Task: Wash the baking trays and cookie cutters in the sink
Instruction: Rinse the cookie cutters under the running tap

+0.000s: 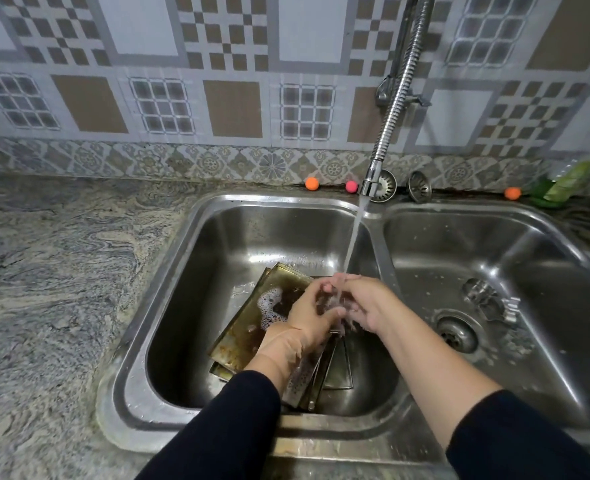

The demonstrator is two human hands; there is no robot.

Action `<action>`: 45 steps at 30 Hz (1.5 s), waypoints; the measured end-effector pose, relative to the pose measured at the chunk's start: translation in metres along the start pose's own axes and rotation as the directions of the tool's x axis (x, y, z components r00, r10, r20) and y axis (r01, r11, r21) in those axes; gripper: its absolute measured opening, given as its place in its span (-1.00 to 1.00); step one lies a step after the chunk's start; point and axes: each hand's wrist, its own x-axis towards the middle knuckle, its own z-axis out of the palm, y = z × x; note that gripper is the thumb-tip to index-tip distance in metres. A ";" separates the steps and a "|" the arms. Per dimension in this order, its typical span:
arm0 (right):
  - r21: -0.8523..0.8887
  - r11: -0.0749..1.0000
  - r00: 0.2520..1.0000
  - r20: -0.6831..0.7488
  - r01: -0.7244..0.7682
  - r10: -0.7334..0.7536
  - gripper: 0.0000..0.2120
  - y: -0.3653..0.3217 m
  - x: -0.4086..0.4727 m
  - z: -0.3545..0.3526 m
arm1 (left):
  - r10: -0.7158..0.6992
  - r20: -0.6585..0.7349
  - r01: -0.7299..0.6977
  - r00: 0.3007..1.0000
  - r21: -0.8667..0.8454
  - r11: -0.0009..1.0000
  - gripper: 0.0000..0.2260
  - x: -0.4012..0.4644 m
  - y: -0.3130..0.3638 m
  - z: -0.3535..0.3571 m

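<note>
I am in the rinsing step: my left hand [309, 311] and right hand [366, 303] are pressed together under the water stream [354, 237]; whether they pinch something, I cannot tell. The soapy baking trays [252, 327] lie stacked in the left basin [189, 306]. Next, I judge, a tray must come under the stream.

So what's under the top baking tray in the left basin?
At least one more tray peeks out beneath the top baking tray, and flat metal pieces show to its right. Both hands and the tray hide the rest.
</note>
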 end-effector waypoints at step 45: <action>-0.640 0.644 0.771 -0.626 -0.419 -0.121 -0.63 0.056 0.110 -0.335 | -0.023 0.258 -0.248 0.966 0.945 0.215 -0.39 0.026 0.052 0.101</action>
